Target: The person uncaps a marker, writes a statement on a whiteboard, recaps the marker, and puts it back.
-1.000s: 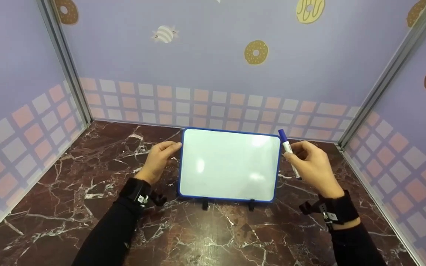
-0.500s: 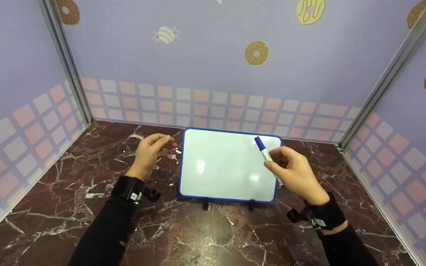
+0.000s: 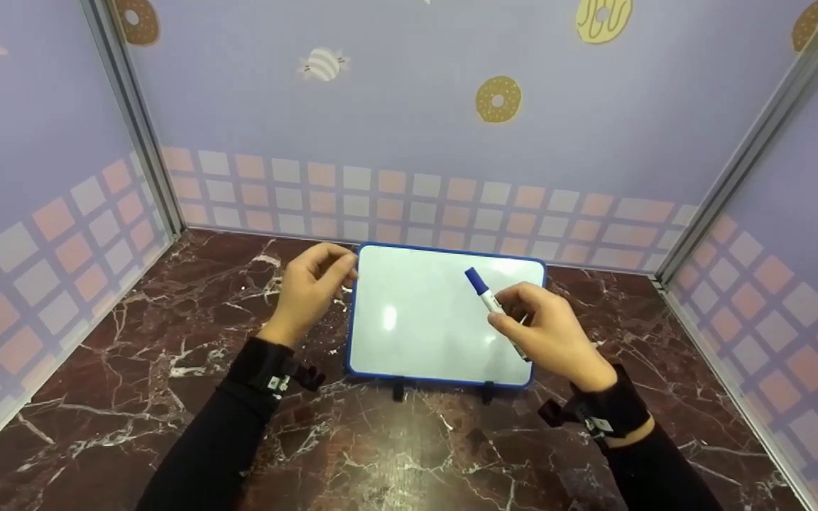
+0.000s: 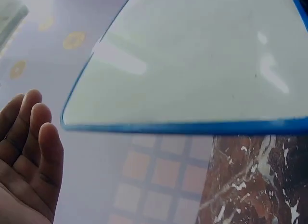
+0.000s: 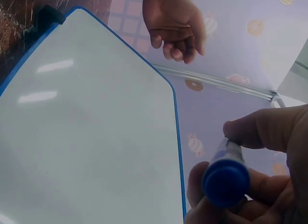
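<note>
A small whiteboard [image 3: 423, 319] with a blue frame stands tilted back on two black feet [image 3: 398, 389]. My right hand [image 3: 547, 330] pinches a white marker [image 3: 493, 304] with a blue cap between thumb and fingers, in front of the board's right half. In the right wrist view, the marker's round blue end [image 5: 226, 183] faces the camera. By the board's upper left edge is my left hand [image 3: 309, 284], its fingers loosely bent and holding nothing. The left wrist view shows a gap between those fingers [image 4: 48, 147] and the blue frame [image 4: 192, 127].
Beneath everything lies a dark red marbled tabletop [image 3: 395, 447]. A lilac back wall [image 3: 395, 99] with printed doughnuts and checks rises just behind the board. Similar panels close off the left and right sides, joined by metal corner posts [image 3: 135, 106].
The left hand drew away from the board's left edge, then came back near its upper corner. The right hand carried the marker leftward, from beside the board to in front of it.
</note>
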